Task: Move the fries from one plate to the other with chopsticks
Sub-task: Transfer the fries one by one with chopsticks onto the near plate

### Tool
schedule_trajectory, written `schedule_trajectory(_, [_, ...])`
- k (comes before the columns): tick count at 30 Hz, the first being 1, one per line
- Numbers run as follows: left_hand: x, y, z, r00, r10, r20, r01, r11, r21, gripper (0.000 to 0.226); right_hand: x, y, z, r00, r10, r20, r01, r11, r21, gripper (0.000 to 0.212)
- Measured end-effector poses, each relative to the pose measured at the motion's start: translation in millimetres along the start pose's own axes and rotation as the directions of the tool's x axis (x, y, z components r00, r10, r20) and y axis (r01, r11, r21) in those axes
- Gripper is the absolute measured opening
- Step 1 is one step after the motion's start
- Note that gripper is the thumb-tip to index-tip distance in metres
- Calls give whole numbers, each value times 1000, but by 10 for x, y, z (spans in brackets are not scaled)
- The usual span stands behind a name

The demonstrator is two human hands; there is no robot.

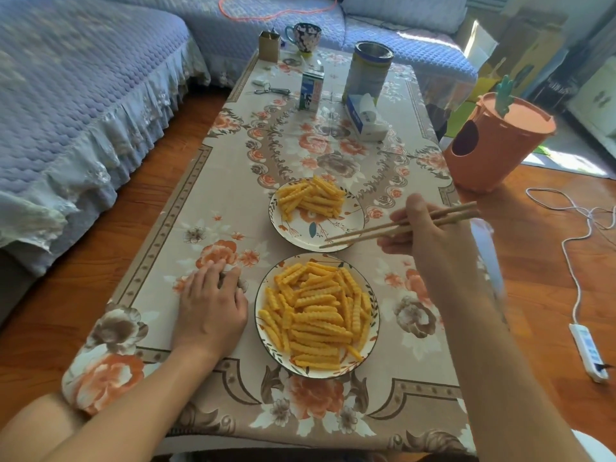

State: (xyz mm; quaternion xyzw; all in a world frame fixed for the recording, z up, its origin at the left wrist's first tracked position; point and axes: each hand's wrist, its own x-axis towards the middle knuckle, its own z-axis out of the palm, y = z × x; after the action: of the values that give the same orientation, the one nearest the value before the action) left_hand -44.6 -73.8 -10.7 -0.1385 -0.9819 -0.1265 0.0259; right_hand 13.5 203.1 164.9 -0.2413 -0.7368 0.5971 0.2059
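Note:
Two patterned plates stand one behind the other on the flowered tablecloth. The near plate [263,315] carries a large heap of crinkle-cut fries [316,315]. The far plate [346,225] has a smaller pile of fries [313,196] at its back left. My right hand [430,235] grips a pair of wooden chopsticks [373,230]. Their tips hover over the far plate's front rim and hold no fry. My left hand [211,305] rests flat on the cloth, just left of the near plate.
Further back on the table are a milk carton [311,91], a tall tin [368,71], a tissue pack [365,120], a mug [303,35] and a small box [268,45]. An orange bin [496,145] stands at the right, a power strip [588,355] lies on the floor, a sofa [66,105] runs along the left.

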Motion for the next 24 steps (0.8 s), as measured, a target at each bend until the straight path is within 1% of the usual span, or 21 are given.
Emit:
schedule_trajectory(2, [-3, 1, 10, 1000, -4, 7, 4, 1000, 1, 47, 154, 101, 320, 999, -48, 15, 48, 999, -14, 35])
schedule_trajectory(4, [11, -7, 26, 1000, -6, 16, 6, 1000, 3, 47, 299, 215, 627, 995, -94, 11, 95, 993, -66, 34])
schedule_trajectory(7, [31, -25, 41, 999, -7, 34, 8, 1000, -7, 46, 445, 347, 959, 988, -156, -2, 153, 972, -181, 39])
schedule_trajectory(9, [33, -26, 40, 999, -6, 40, 6, 1000, -7, 45, 497, 393, 1081, 983, -179, -34, 168, 964, -208, 42])
schedule_trajectory(13, [29, -21, 25, 999, -8, 49, 8, 1000, -1, 46, 550, 420, 1187, 984, -169, -63, 155, 970, -188, 44])
schedule_trajectory(16, [20, -29, 23, 998, -8, 61, 8, 1000, 9, 49, 552, 404, 1161, 983, -172, -66, 153, 962, -228, 46])
schedule_trajectory(20, [23, -31, 19, 997, -16, 69, 16, 1000, 1, 51, 557, 374, 1120, 978, -175, -112, 153, 971, -184, 43])
schedule_trajectory(24, [31, -28, 20, 997, -11, 73, 12, 1000, -8, 50, 550, 397, 1152, 987, -139, -82, 121, 974, -193, 44])
